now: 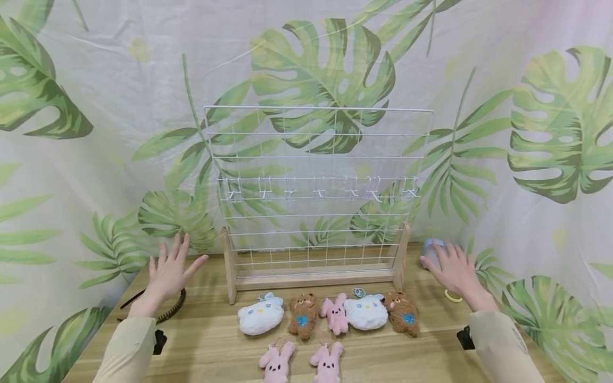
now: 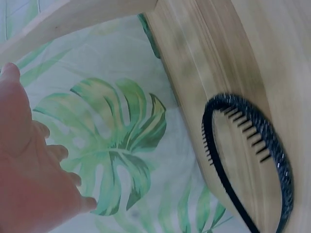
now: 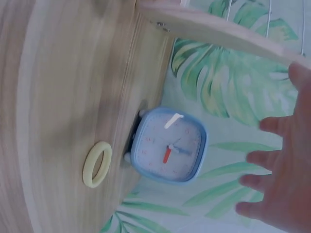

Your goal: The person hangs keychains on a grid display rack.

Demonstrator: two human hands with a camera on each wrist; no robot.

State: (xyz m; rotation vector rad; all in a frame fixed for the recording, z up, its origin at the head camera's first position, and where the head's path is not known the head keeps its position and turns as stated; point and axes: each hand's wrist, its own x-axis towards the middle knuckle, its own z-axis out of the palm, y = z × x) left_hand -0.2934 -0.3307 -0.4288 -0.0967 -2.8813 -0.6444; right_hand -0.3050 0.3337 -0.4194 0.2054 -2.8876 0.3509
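Note:
My left hand (image 1: pixel 167 274) hovers with fingers spread above the table's left side, near a black toothed headband (image 2: pixel 282 160). On the other side my right hand (image 1: pixel 456 268) is spread too, above a blue alarm clock (image 3: pixel 170 145) and a yellow ring (image 3: pixel 97 165). Neither hand holds anything. Between them stands a white wire grid rack (image 1: pixel 318 215) with a row of several hooks (image 1: pixel 318 194). Before it lie plush charms: a white one (image 1: pixel 261 315), a brown bear (image 1: pixel 303 316), a pink rabbit (image 1: pixel 335 315), another white one (image 1: pixel 366 313) and another bear (image 1: pixel 403 315).
Two more pink rabbits, one left (image 1: pixel 276 364) and one right (image 1: pixel 328 364), lie nearer the table's front. The rack has a wooden base (image 1: pixel 316 279) with slanted side posts. A leaf-print curtain (image 1: pixel 158 64) hangs behind the wooden table (image 1: pixel 201 346).

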